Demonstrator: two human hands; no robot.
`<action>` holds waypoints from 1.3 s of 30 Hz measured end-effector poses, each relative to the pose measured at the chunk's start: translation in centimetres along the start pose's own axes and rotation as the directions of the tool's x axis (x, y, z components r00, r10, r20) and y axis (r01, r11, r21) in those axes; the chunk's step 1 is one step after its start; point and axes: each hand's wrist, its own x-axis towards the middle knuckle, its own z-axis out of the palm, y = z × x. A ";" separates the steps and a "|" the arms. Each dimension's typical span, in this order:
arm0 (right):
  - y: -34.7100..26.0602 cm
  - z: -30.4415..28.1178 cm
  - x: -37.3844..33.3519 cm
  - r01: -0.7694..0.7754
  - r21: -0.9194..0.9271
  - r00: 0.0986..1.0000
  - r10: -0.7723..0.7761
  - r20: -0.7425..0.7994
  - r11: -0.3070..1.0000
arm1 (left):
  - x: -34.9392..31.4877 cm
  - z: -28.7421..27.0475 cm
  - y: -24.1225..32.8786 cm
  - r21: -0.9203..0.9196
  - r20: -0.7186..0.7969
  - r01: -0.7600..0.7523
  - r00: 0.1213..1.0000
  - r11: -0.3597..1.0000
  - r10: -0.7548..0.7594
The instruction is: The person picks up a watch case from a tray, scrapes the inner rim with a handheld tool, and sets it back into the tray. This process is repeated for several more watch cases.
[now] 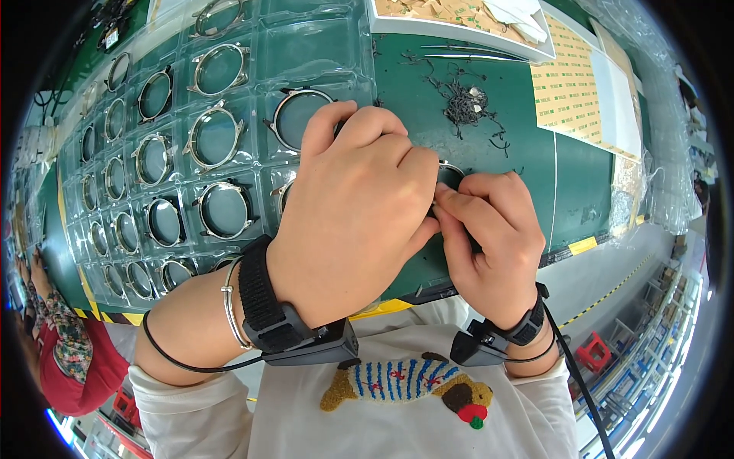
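A round watch case (451,170) is partly visible between my two hands, its dark-edged rim curving up beside the fingertips; the rest is covered. My left hand (355,210) is closed with curled fingers around the case's left side. My right hand (493,241) is closed too, thumb and index fingertips pressed together at the rim. Any small piece in that pinch is hidden. Just left of my hands lies a clear plastic tray (302,52) holding several silver and black watch cases, one case (302,121) right behind my left knuckles.
Beyond my right hand lies a tangle of thin black strips (465,103), with tweezers (474,55) behind it. A white box (459,24) of tan paper scraps stands at the back. Printed yellow sheets (569,88) lie at right. Another person (76,352) is at far left.
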 end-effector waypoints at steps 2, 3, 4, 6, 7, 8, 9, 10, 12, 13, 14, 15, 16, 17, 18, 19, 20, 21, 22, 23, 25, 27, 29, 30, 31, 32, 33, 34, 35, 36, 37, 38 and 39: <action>-0.3 0.2 0.0 -0.023 -0.023 1.000 0.023 -0.013 0.999 | 0.0 -0.1 0.1 -0.002 0.019 0.017 1.000 1.000 -0.017; -0.5 0.2 0.0 -0.046 -0.045 0.999 0.044 -0.028 0.998 | 0.1 -0.2 0.2 -0.001 0.028 0.023 0.999 1.000 -0.023; -0.6 0.2 0.0 -0.068 -0.068 0.997 0.065 -0.044 0.995 | 0.1 -0.2 0.2 0.000 0.027 0.020 0.999 1.000 -0.020; -0.2 0.0 0.0 -0.064 -0.023 0.998 0.063 -0.032 0.998 | 0.1 -0.2 0.2 -0.004 0.022 0.024 0.999 1.000 -0.024; 0.2 -0.1 0.0 -0.060 0.022 0.998 0.060 -0.017 0.998 | 0.0 -0.2 0.2 -0.006 0.020 0.025 0.999 1.000 -0.025; 0.4 -0.2 -0.1 -0.058 0.068 0.998 0.058 -0.001 0.996 | 0.0 -0.2 0.2 -0.006 0.020 0.023 1.000 1.000 -0.023; 0.5 -0.4 -0.1 -0.057 0.067 0.998 0.058 -0.002 0.996 | 0.0 -0.2 0.1 -0.010 0.020 0.021 1.000 1.000 -0.020; 0.6 -0.5 -0.1 -0.046 0.073 0.999 0.045 0.019 0.996 | 0.0 -0.2 0.1 -0.015 0.020 0.018 1.000 1.000 -0.018; 0.7 -0.6 0.0 -0.025 0.085 0.998 0.020 0.061 0.996 | 0.0 -0.3 0.0 -0.019 0.021 0.014 1.000 1.000 -0.014; 0.6 -0.6 0.0 -0.026 0.084 0.998 0.021 0.059 0.996 | 0.0 -0.4 -0.1 -0.031 0.023 0.013 1.000 0.999 -0.012; 0.3 -0.6 -0.1 -0.037 0.057 0.999 0.035 0.038 0.998 | 0.0 -0.5 -0.1 -0.042 0.026 0.012 1.000 0.999 -0.011; 0.1 -0.4 -0.1 -0.049 0.031 0.999 0.048 0.016 0.998 | 0.0 -0.5 -0.1 -0.053 0.029 0.011 1.000 0.999 -0.010; -0.1 -0.3 0.0 -0.061 0.005 0.998 0.061 -0.005 0.998 | 0.1 -0.5 -0.1 -0.053 0.031 0.010 0.999 0.999 -0.008; -0.2 -0.1 0.0 -0.063 0.004 0.998 0.063 -0.007 0.998 | 0.1 -0.5 -0.1 -0.042 0.032 0.010 0.999 0.999 -0.009; -0.4 0.1 0.0 -0.065 -0.013 0.998 0.065 -0.024 0.998 | 0.1 -0.5 0.0 -0.030 0.033 0.011 0.999 0.999 -0.010; -0.5 0.2 0.0 -0.068 -0.030 0.997 0.067 -0.041 0.997 | 0.2 -0.5 0.0 -0.018 0.033 0.011 0.999 1.000 -0.011; -0.6 0.3 0.0 -0.071 -0.048 0.996 0.068 -0.058 0.996 | 0.2 -0.5 0.0 -0.017 0.033 0.008 0.999 1.000 -0.008; -0.6 0.4 0.0 -0.071 -0.049 0.996 0.068 -0.061 0.996 | 0.1 -0.4 0.1 -0.014 0.029 0.015 0.999 1.000 -0.015; -0.6 0.5 0.0 -0.075 -0.061 0.995 0.071 -0.069 0.995 | 0.1 -0.4 0.2 -0.012 0.025 0.022 0.999 1.000 -0.022; -0.7 0.6 0.0 -0.077 -0.071 0.994 0.072 -0.077 0.994 | 0.1 -0.3 0.2 -0.008 0.019 0.030 0.999 1.000 -0.030; -0.6 0.6 0.1 -0.077 -0.082 0.994 0.070 -0.086 0.994 | 0.1 -0.4 0.3 -0.005 0.026 0.031 0.999 1.000 -0.030; -0.2 0.3 0.1 -0.055 -0.046 0.997 0.052 -0.065 0.997 | 0.2 -0.4 0.3 -0.005 0.042 0.033 0.999 0.999 -0.033; 0.3 -0.2 0.1 -0.039 -0.026 0.998 0.037 -0.051 0.999 | 0.2 -0.3 0.3 0.008 0.017 0.024 1.000 1.000 -0.024; 0.4 -0.7 0.1 -0.093 0.038 0.995 0.094 -0.027 0.995 | 0.1 -0.3 0.2 0.021 -0.006 0.017 1.000 1.000 -0.016; 0.4 -1.2 0.1 -0.148 0.102 0.989 0.148 0.002 0.984 | 0.0 -0.3 0.2 0.034 -0.029 0.010 1.000 0.999 -0.009; 0.3 -1.5 0.2 -0.204 0.163 0.979 0.201 0.036 0.965 | -0.1 -0.3 0.1 0.036 -0.032 0.019 0.999 0.999 -0.018; 0.0 -1.9 0.4 -0.204 0.160 0.979 0.200 0.041 0.966 | 0.0 -0.4 0.1 0.038 -0.014 0.011 1.000 0.999 -0.010; -0.5 -2.5 0.7 -0.227 0.138 0.973 0.220 0.063 0.964 | 0.0 -0.5 0.1 0.040 0.004 0.003 1.000 0.999 -0.003; -0.9 -2.9 1.0 -0.249 0.115 0.967 0.240 0.085 0.962 | 0.1 -0.5 0.1 0.042 0.022 -0.004 1.000 0.999 0.003; -1.0 -3.1 1.1 -0.271 0.092 0.960 0.261 0.106 0.958 | 0.0 -0.4 0.1 0.040 0.020 0.000 1.000 0.999 -0.001; -1.0 -2.9 1.2 -0.270 0.092 0.959 0.259 0.110 0.959 | 0.0 -0.4 0.2 0.033 0.013 0.000 1.000 0.999 0.000; -1.0 -2.6 1.2 -0.266 0.077 0.956 0.253 0.151 0.961 | 0.0 -0.4 0.2 0.026 0.007 -0.005 1.000 1.000 0.005; -0.9 -2.2 1.3 -0.262 0.062 0.950 0.246 0.191 0.963 | 0.0 -0.4 0.2 0.019 0.001 -0.010 1.000 1.000 0.010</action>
